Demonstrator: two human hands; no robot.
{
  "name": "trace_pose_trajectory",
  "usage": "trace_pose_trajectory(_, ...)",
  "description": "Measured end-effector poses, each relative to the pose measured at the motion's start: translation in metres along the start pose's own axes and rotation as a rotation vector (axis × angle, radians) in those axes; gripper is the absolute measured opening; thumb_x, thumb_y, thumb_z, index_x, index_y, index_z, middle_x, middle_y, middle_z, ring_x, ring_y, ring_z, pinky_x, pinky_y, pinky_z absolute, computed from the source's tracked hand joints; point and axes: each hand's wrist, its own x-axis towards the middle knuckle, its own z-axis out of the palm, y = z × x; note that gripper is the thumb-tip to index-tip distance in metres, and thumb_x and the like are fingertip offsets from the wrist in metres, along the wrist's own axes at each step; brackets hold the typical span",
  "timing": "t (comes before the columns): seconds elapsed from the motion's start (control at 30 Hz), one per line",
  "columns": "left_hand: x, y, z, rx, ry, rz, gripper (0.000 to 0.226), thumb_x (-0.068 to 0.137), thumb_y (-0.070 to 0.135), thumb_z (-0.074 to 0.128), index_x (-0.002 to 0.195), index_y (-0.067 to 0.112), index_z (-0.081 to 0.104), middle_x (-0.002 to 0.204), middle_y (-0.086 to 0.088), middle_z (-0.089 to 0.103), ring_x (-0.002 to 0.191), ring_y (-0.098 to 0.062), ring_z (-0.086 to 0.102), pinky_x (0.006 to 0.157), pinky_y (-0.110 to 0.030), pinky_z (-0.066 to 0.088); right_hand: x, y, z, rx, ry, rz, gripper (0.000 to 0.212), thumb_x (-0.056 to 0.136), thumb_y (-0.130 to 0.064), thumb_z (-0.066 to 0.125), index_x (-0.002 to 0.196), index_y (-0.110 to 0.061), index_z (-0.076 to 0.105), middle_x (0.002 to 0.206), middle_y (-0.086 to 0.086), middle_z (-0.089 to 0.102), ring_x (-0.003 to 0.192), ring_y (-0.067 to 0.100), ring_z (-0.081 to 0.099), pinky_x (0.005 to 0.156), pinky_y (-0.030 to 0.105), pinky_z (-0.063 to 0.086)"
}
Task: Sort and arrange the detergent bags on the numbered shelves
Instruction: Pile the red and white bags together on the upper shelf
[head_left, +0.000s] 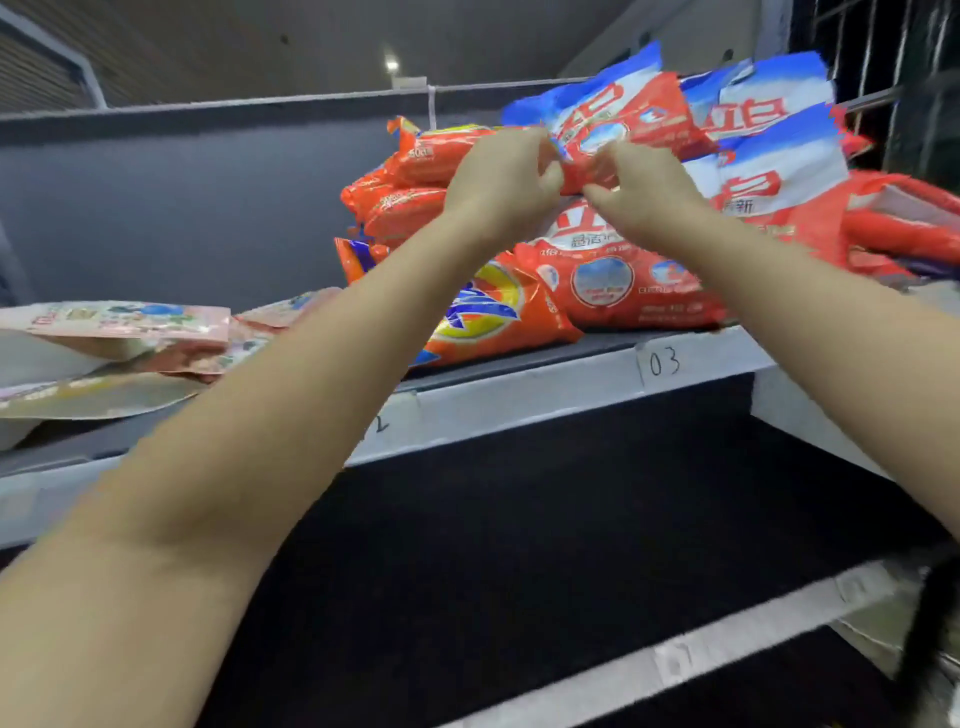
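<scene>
Both hands' fingers curled, pinching red-blue detergent bag edge.

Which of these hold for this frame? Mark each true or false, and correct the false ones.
1. Both hands grip the same red-and-blue bag. True: left hand, right hand.
2. The held bag lies on the lower shelf. False: it sits atop the pile on the upper shelf.
3. A label reads 03. True.
4. The pink bags lie right of the orange bag. False: left of it.
</scene>
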Motion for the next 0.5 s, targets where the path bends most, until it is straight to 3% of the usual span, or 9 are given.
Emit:
trace_pose_trajectory(0.13,-0.063,0.043,0.011,-0.073,0.02,0.042,0.036,0.089,0.03,0.041,0.109,0.015,0.067,0.109,-0.007,0.067,0.105,-0.027,0.058,0.086,-0.037,0.044,-0.071,0.022,-0.027,0.012,-0.068,-0.047,0.032,0.092,-0.017,0.051,0.121,-0.006,0.058,0.123,0.012,0.061,0.116,0.027,0.054,0.096,0.032,0.037)
trace_pose_trajectory(0.27,-0.136,0.089,0.031,-0.184,-0.04,0.054,0.027,0.093,0.021,0.048,0.112,0.012,0.065,0.113,-0.005,0.065,0.108,-0.024,0.055,0.09,-0.035,0.041,-0.155,0.046,-0.053,0.058,-0.122,0.009,0.032,0.092,-0.017,0.053,0.122,-0.007,0.057,0.122,0.01,0.061,0.113,0.025,0.056,0.093,0.03,0.039)
trace_pose_trajectory(0.4,-0.223,0.126,0.064,-0.265,-0.149,0.071,0.025,0.092,0.017,0.051,0.111,0.013,0.066,0.112,-0.002,0.067,0.108,-0.021,0.056,0.094,-0.037,0.043,-0.257,0.073,-0.067,0.094,-0.204,0.083,0.031,0.093,-0.016,0.052,0.124,-0.01,0.057,0.123,0.005,0.06,0.114,0.019,0.055,0.096,0.027,0.039)
trace_pose_trajectory(0.5,-0.282,0.146,0.099,-0.316,-0.317,0.044,0.026,0.093,0.018,0.05,0.114,0.016,0.065,0.111,0.005,0.066,0.11,-0.014,0.054,0.097,-0.03,0.042,-0.326,0.1,-0.062,0.081,-0.294,0.198,0.033,0.095,-0.019,0.05,0.127,-0.015,0.054,0.126,0.0,0.058,0.118,0.015,0.052,0.095,0.023,0.037)
